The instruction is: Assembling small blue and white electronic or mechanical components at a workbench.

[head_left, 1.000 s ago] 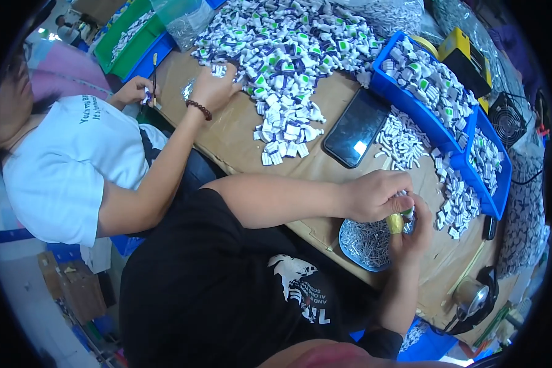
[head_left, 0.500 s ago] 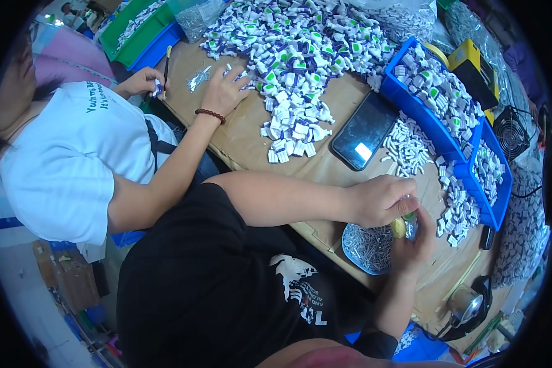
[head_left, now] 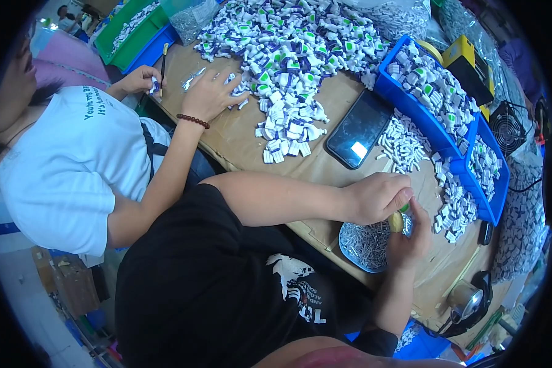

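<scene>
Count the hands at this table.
4. The wearer's left hand and right hand are together by the light-blue dish; the co-worker's braceleted hand is by the white pieces, the other hand near the thin stick. Others farther back may be hidden.

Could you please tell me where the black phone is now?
In the head view, the black phone lies right of centre on the table, between the big pile of bottle-shaped pieces and the small white sticks, beyond the left hand.
</scene>
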A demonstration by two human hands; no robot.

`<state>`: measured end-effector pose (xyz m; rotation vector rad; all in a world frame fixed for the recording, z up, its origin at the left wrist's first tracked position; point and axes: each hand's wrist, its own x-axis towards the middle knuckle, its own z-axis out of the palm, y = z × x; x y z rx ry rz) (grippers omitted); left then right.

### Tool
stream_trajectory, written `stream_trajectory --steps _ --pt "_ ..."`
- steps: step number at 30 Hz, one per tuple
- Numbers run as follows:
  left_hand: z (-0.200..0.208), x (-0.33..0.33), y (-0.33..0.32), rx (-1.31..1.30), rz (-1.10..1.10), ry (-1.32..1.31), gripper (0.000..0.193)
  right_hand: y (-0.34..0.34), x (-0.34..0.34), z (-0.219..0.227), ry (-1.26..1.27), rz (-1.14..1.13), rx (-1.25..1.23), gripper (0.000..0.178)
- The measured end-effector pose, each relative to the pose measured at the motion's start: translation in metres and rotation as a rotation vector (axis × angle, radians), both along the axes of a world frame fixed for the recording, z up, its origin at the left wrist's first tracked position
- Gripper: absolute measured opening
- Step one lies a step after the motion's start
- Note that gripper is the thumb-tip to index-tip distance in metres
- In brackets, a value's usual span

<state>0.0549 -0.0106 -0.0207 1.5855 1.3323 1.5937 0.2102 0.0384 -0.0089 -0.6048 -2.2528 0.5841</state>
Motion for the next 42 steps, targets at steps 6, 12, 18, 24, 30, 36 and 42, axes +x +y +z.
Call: stream_trajectory --steps 6,12,18,24,30,36,42 --pt "0.002 0.010 0.008 -0.090 -0.053 0.027 0.028 0.007 0.012 0.012 -0.044 -0.007 0.041 0.039" --pt "0.003 0.000 -0.008 -0.197 0.052 0.150 0.031 0.007 0.005 0.009 -0.058 0.153 -0.065 0.048" --pt "-0.001 -0.003 -0.003 -0.154 0.026 0.193 0.032 0.003 0.012 0.008 -0.020 0.115 -0.041 0.050" --pt "0.009 -0.013 0.004 -0.393 -0.274 -0.744 0.027 0.012 0.015 0.004 0.099 0.017 -0.168 0.057" --pt "0.010 -0.018 0.011 -0.619 -0.264 -0.506 0.022 0.019 0.010 0.005 -0.100 0.003 -0.049 0.063" --pt "0.017 -0.017 0.010 -0.655 -0.287 -0.485 0.022 0.019 0.011 0.008 -0.175 0.005 0.018 0.047" --pt "0.015 -0.017 0.002 -0.632 -0.364 -0.540 0.027 0.017 0.007 0.001 -0.197 0.027 0.059 0.034"
